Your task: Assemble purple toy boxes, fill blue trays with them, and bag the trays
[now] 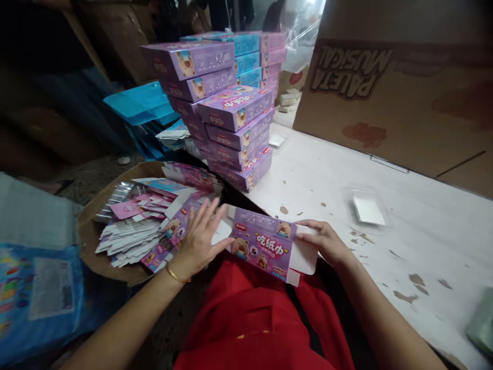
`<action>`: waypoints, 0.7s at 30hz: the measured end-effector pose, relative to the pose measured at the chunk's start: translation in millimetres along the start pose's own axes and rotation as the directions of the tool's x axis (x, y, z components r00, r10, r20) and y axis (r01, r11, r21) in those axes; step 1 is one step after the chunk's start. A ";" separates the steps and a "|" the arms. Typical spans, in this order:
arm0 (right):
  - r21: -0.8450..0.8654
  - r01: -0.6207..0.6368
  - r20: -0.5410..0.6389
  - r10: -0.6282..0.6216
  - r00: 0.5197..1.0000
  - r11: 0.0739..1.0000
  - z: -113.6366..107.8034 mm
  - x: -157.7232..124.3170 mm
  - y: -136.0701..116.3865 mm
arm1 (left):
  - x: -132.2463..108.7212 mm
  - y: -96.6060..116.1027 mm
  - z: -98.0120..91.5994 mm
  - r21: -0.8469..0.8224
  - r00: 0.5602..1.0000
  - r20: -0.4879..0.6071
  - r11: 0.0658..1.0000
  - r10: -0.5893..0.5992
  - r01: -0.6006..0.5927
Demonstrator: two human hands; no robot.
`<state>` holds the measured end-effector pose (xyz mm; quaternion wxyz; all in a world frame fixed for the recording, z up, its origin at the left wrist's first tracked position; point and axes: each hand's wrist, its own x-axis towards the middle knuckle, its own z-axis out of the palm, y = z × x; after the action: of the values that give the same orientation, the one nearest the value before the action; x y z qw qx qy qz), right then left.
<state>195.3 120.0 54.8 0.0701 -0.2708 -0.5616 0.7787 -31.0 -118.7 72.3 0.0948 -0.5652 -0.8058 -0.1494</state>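
A purple printed carton (262, 245) with a cartoon animal on it is held over my lap at the near edge of the white table (423, 241), its white end flaps out. My left hand (198, 237) lies against its left end, fingers stretched and spread. My right hand (322, 239) grips the right end flap, fingers curled on it. Under and beside my left hand, a pile of flat unfolded cartons (146, 226) fills a brown cardboard tray (90, 241).
A tall stack of assembled purple and blue boxes (227, 108) stands at the table's far left. A big brown "PALETA MUSICAL" box (404, 87) blocks the back right. A clear plastic tray (367, 209) lies mid-table. Blue flat cartons (140, 103) and a blue bag (38, 293) sit on the left.
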 end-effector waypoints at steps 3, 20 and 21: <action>-0.211 0.115 0.098 -0.097 0.990 0.971 -5.0 -7.2 -22.2 | 42.1 43.7 -2.9 -0.226 0.969 0.125 0.957 0.214 -0.182; -0.543 0.319 -0.063 -0.416 0.907 0.777 27.0 -47.3 38.1 | 49.3 92.0 34.3 -0.600 0.957 0.261 0.798 0.127 0.058; -0.517 0.362 -0.028 -0.438 0.899 0.776 31.8 -47.6 39.9 | 42.7 94.1 33.5 -0.591 0.952 0.254 0.807 0.171 0.012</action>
<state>227.3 59.4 41.7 0.2026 -0.2100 -0.7815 0.5514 43.3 -39.6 67.2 -0.1988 -0.6161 -0.7006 -0.3001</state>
